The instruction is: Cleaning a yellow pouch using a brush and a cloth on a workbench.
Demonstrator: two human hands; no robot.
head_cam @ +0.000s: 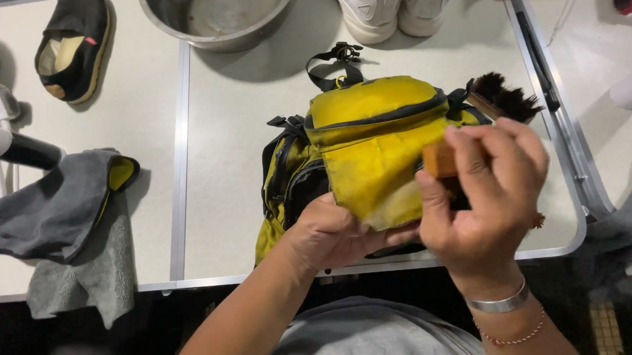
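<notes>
The yellow bag (pixel 371 147), black-trimmed and scuffed pale near its lower edge, lay on the white table (pixel 225 203). The left hand (pixel 333 233) gripped its bottom; the right hand (pixel 487 191) clasped a wooden brush (pixel 494 102). A hard stroke might shove the bag towards the metal bowl (pixel 217 18).

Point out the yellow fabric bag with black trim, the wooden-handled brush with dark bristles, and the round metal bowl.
yellow fabric bag with black trim (pixel 371 136), head view, on its front pocket panel.
wooden-handled brush with dark bristles (pixel 506 97), head view, on the bristles.
round metal bowl (pixel 219 34), head view, on its near rim.
</notes>
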